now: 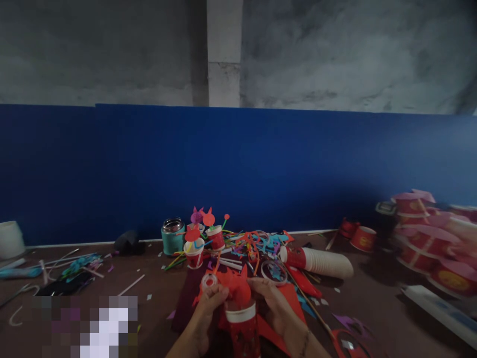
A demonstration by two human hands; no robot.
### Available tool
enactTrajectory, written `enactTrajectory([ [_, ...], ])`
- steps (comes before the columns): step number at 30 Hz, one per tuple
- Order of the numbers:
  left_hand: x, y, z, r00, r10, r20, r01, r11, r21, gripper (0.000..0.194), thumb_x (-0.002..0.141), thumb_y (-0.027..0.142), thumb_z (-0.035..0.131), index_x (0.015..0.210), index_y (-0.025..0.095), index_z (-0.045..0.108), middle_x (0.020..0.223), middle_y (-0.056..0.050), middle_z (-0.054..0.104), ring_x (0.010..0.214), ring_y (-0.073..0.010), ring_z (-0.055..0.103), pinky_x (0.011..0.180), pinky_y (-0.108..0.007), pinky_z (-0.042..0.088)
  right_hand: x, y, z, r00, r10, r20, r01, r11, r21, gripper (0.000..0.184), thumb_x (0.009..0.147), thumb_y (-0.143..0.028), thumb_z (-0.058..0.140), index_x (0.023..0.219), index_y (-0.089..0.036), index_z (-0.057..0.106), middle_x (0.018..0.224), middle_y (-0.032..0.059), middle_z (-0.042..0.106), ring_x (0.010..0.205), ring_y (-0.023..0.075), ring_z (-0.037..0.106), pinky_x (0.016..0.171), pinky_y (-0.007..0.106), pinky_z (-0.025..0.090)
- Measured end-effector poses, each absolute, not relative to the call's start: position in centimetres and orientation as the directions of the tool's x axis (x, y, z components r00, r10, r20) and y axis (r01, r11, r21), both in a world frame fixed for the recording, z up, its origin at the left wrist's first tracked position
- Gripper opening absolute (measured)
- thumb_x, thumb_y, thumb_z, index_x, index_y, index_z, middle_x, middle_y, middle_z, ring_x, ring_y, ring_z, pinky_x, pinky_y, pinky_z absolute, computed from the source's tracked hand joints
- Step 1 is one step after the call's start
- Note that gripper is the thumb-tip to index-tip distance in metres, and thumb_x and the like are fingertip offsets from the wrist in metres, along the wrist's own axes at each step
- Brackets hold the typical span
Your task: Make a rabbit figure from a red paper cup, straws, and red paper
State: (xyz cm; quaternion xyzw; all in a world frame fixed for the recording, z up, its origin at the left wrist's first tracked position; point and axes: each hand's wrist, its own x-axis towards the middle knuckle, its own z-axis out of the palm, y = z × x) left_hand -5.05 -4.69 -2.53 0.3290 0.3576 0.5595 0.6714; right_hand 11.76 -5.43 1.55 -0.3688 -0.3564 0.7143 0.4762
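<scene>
the left hand (208, 306) and the right hand (274, 303) meet low in the middle of the view, both closed around a red paper cup (244, 330) with a white rim that stands upright between them near the front edge of the dark table (372, 308). a red paper cutout (234, 286) sits on top of the cup; the left fingers pinch its left side, next to a small roll of tape (208, 282), and the right fingers curl over its right side. how hard either hand presses cannot be told in the dim light.

the cup looks very light, thin-walled and easy to crush or dent, so a gentle hold low on the body or just under the stiffer rolled rim seems safest. the cutout looks floppy and likely to tear or crease; it is best held by its edges, close to where it joins the cup.

behind the hands stand 2 decorated cups (204, 243) with shapes on sticks, a teal jar (173, 236), a lying stack of cups (316, 261) and loose strips of paper (257, 241).
</scene>
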Motion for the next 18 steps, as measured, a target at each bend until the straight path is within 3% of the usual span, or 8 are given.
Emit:
enactTrajectory([
  [3,-5.1,-4.9,-2.2,0.11,0.992,-0.059,-0.522,0.108,0.846,0.034,0.051,0.04,0.084,0.054,0.015,0.062,0.042,0.002,0.054,0.045,-0.0115,0.05,0.054,-0.024,0.039,12.0,-5.1,1.3,-0.24,0.957,-0.16,-0.445,-0.255,-0.859,0.027,0.062,-0.034,0.077,0.055,-0.018,0.057,0.047,-0.007,0.047,0.044,0.0065,0.039,0.047,0.02,0.031],
  [8,-4.8,-5.2,-2.4,0.001,0.998,-0.059,-0.499,0.051,0.865,0.053,0.057,0.049,0.08,0.097,0.018,0.064,0.053,0.003,0.061,0.05,-0.0125,0.054,0.055,-0.023,0.04,12.2,-4.8,1.4,-0.185,0.975,-0.125,-0.368,-0.187,-0.911,0.034,0.065,-0.047,0.075,0.064,-0.016,0.062,0.047,-0.0076,0.043,0.042,0.0049,0.034,0.043,0.02,0.023],
  [10,-4.6,-5.2,-2.5,-0.021,0.997,-0.077,-0.46,0.058,0.886,0.054,0.051,0.049,0.082,0.091,0.017,0.065,0.056,0.002,0.062,0.054,-0.0134,0.056,0.057,-0.024,0.041,12.2,-4.8,1.7,-0.175,0.979,-0.103,-0.306,-0.154,-0.94,0.039,0.068,-0.051,0.072,0.058,-0.016,0.058,0.044,-0.0078,0.04,0.039,0.0043,0.031,0.041,0.021,0.018],
  [14,-4.3,-5.1,-2.0,-0.04,0.998,-0.058,-0.335,0.041,0.941,0.044,0.045,0.05,0.084,0.054,0.016,0.057,0.048,0.005,0.051,0.047,-0.0088,0.044,0.05,-0.022,0.033,12.3,-4.8,2.2,-0.15,0.988,-0.033,-0.157,-0.056,-0.986,0.041,0.066,-0.055,0.072,0.058,-0.016,0.063,0.044,-0.0046,0.047,0.039,0.0048,0.032,0.041,0.022,0.018],
  [18,-4.2,-5.7,-0.6,-0.179,0.983,0.042,-0.197,-0.078,0.977,0.044,0.046,0.045,0.084,0.045,0.017,0.05,0.045,0.007,0.042,0.047,-0.0082,0.035,0.05,-0.022,0.028,12.6,-4.5,2.1,-0.171,0.985,-0.014,-0.084,-0.028,-0.996,0.04,0.062,-0.054,0.075,0.057,-0.015,0.066,0.049,-0.0024,0.053,0.041,0.0044,0.03,0.042,0.022,0.019],
])
